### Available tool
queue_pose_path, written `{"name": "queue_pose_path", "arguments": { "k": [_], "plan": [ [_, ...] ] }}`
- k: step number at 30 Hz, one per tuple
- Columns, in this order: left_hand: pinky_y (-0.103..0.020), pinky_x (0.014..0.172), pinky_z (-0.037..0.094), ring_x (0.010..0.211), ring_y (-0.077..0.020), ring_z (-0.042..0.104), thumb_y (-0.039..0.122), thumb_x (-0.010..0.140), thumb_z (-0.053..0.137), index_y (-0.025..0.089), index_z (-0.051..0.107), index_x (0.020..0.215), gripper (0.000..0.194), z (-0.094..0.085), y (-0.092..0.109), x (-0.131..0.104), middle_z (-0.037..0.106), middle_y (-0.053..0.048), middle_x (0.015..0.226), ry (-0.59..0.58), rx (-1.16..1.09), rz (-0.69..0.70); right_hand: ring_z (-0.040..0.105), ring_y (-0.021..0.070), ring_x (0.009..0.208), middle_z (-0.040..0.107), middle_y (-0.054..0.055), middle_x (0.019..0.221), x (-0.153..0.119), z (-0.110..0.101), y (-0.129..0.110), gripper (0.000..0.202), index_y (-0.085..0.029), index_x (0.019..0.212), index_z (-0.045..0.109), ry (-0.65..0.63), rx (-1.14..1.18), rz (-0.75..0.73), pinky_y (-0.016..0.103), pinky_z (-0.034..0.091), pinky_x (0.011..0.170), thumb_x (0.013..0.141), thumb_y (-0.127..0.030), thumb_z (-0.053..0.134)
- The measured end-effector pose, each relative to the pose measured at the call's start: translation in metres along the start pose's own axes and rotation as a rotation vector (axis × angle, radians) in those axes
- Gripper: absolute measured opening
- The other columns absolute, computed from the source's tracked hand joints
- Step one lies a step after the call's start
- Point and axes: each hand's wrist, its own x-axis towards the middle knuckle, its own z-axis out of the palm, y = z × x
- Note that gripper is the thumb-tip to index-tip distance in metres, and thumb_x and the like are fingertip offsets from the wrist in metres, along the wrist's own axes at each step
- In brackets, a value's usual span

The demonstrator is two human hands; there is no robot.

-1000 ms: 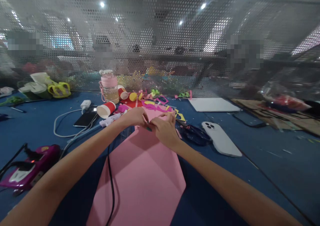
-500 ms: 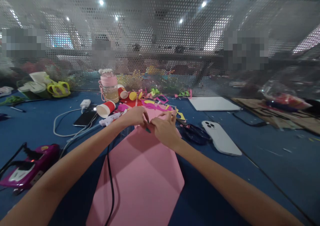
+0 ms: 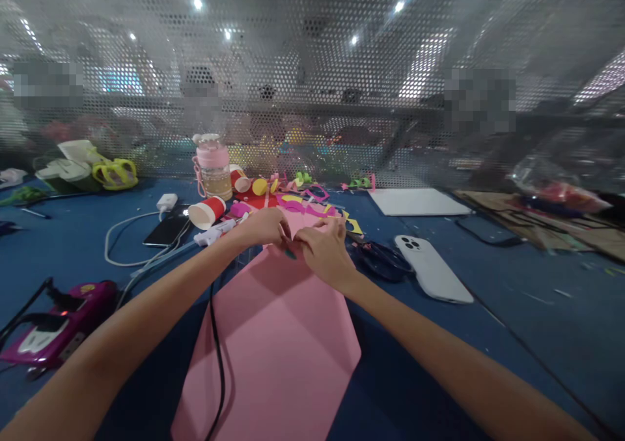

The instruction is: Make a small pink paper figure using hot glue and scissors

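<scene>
My left hand (image 3: 270, 227) and my right hand (image 3: 323, 249) meet over the far end of a large pink sheet (image 3: 278, 337). The fingers of both hands are bent and pinched close together on something small that I cannot make out. A small dark green piece (image 3: 290, 254) shows just under the fingertips. Across the left part of the sheet runs a black cable (image 3: 217, 356). Beyond my hands lie pink, magenta and yellow paper cut-outs (image 3: 293, 205). A white glue gun (image 3: 215, 232) rests beside my left wrist.
A pink-lidded bottle (image 3: 213, 167), a red cup (image 3: 208, 212) and a black phone (image 3: 168, 226) stand or lie at the left, with a purple power strip (image 3: 58, 324) nearer. To the right are dark scissors (image 3: 383, 260), a white phone (image 3: 433, 270) and white sheets (image 3: 418, 202).
My right fingers have shifted slightly beside my left fingertips. The pink sheet has moved a little to the right at its near end.
</scene>
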Motion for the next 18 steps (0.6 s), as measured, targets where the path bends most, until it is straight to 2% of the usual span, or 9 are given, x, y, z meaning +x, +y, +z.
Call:
{"name": "queue_pose_path", "arguments": {
  "k": [4,8,12,18],
  "plan": [
    [-0.017,0.052,0.040,0.068,-0.0157,0.063,0.014,0.049,0.068,0.012,0.068,0.077,0.028,0.0006,0.0031,-0.0008,0.070,-0.005,0.071,0.047,0.061,0.021,0.040,0.0274,0.092,0.064,0.004,0.072,-0.0008,0.0044,0.0025,0.026,-0.021,0.068,0.065,0.055,-0.087,-0.073,0.056,0.003,0.095,0.084,-0.027,0.044],
    [-0.016,0.050,0.039,0.065,-0.0144,0.062,0.013,0.049,0.069,0.013,0.066,0.079,0.031,0.0013,0.0043,-0.0023,0.069,-0.002,0.068,0.048,0.014,-0.002,0.041,0.0276,0.090,0.064,0.003,0.070,-0.0007,0.0077,0.0045,0.028,-0.022,0.064,0.063,0.082,-0.128,-0.107,0.057,-0.001,0.095,0.084,-0.030,0.045],
    [-0.017,0.049,0.039,0.064,-0.0145,0.061,0.014,0.048,0.070,0.012,0.066,0.080,0.033,0.0016,0.0037,-0.0027,0.068,-0.002,0.068,0.052,0.021,-0.010,0.041,0.0256,0.089,0.063,0.004,0.070,-0.0003,0.0073,0.0045,0.026,-0.021,0.068,0.064,0.101,-0.102,-0.067,0.056,0.003,0.096,0.084,-0.028,0.045],
    [-0.018,0.050,0.039,0.065,-0.0152,0.061,0.019,0.050,0.069,0.012,0.066,0.084,0.035,-0.0003,0.0034,-0.0034,0.068,-0.003,0.070,0.027,0.042,-0.012,0.039,0.0251,0.090,0.062,0.005,0.073,0.0002,0.0055,0.0051,0.023,-0.020,0.071,0.064,0.062,-0.036,-0.029,0.049,0.016,0.092,0.083,-0.026,0.046]
  ]
}}
